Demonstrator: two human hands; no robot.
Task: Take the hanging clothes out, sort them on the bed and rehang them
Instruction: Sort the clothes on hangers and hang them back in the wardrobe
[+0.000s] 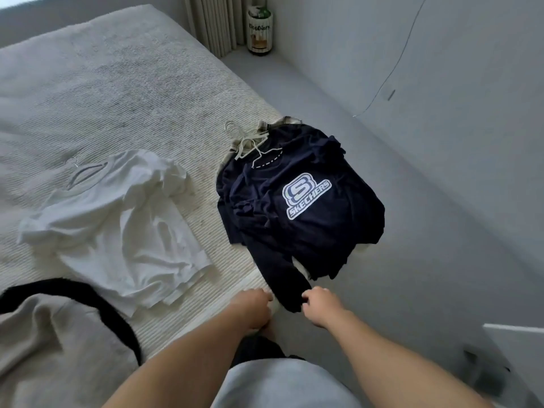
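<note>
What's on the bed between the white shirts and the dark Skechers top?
Nothing: in the head view, only a bare strip of ribbed bed cover separates the white shirts from the navy Skechers top.

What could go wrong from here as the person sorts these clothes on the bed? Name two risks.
The navy shirt pile overhangs the bed edge; tugging the sleeve that the right hand pinches might drag it off. The hangers at the collars lie crossed and could tangle on rehanging.

two clothes piles (297,201), two hands (256,304), one bottle (259,30)
</note>
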